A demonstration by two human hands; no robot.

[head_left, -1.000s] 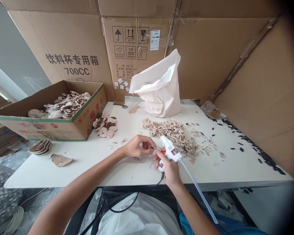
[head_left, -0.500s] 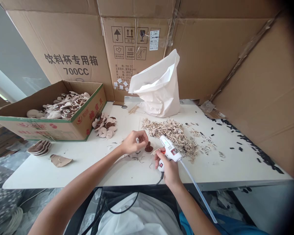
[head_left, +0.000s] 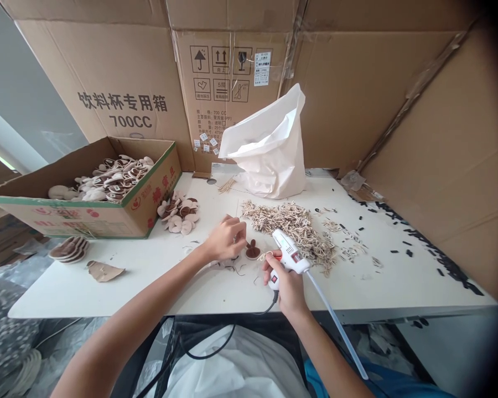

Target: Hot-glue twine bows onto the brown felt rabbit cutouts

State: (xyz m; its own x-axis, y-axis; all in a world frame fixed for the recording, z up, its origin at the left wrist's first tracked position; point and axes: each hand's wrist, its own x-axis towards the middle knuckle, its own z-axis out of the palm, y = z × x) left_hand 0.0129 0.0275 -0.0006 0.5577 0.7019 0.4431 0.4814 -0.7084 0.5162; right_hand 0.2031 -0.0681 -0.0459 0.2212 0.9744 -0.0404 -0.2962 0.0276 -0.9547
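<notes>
My right hand (head_left: 288,282) is wrapped round a white hot glue gun (head_left: 289,251), its nozzle end pointing up and left and a clear glue stick trailing from its back. A small beige cord loop (head_left: 267,255) shows at the fingertips of this hand. My left hand (head_left: 227,239) has its fingers curled in a pinch; whatever they hold is too small to make out. Just right of those fingers, a small brown fabric piece (head_left: 253,252) with rounded ears and a pale edge lies flat on the white table (head_left: 161,287).
Beyond my hands spreads a heap of beige cord pieces (head_left: 294,224), with a white bag (head_left: 269,160) behind it. Brown and cream fabric pieces (head_left: 178,213) lie beside a filled cardboard box (head_left: 149,207). Black bits (head_left: 423,243) are scattered at right. Cardboard walls (head_left: 357,94) enclose the back.
My left hand has drawn back slightly to the left from the brown fabric piece, showing more of it. My right hand keeps the glue gun in nearly the same place.
</notes>
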